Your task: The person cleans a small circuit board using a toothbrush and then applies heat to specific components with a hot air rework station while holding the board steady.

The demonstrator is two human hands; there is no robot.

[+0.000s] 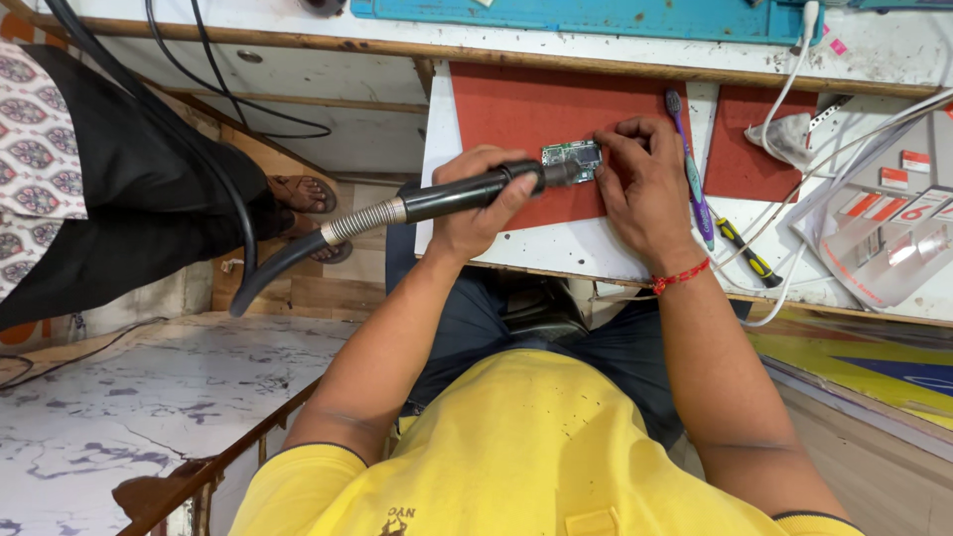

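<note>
A small green circuit board (571, 156) lies on a red mat (516, 114) on the white worktop. My left hand (476, 203) grips the black handle of a hot-air tool (452, 199), whose nozzle points at the board's left edge. A ribbed metal sleeve and a black hose (283, 263) trail off the tool to the left. My right hand (645, 184), with a red thread around the wrist, rests on the mat, and its fingertips press the board's right edge.
A purple and teal toothbrush (692, 174) and a yellow-black screwdriver (747, 250) lie right of my right hand. White cables (794, 79) and a clear plastic stand (893, 243) are at the right. Another person's sandalled foot (303, 192) stands at the left.
</note>
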